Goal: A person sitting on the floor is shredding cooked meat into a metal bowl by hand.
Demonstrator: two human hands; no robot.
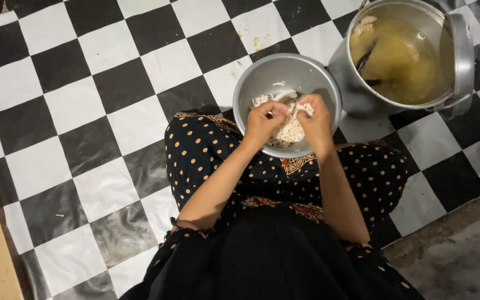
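Sitting on the floor (79, 105) in a dotted dark skirt (206, 150), with both hands over a metal bowl (268, 72) resting against the knees. Pinching one pale piece of cooked meat (291, 105) between them: left hand (263, 121) closed on its near end, right hand (315, 122) closed on the other, fingers curled tight. Looks like shredding, midway, judging from the heap of shredded meat (288, 132) already in the bowl. Next pull probably calls for drawing the two grips apart while keeping over the bowl. Farther off, just beside the bowl, a large metal pot (462, 61) of yellowish broth with a dark ladle handle (365, 58) and more meat; scraps on the chequered mat beyond
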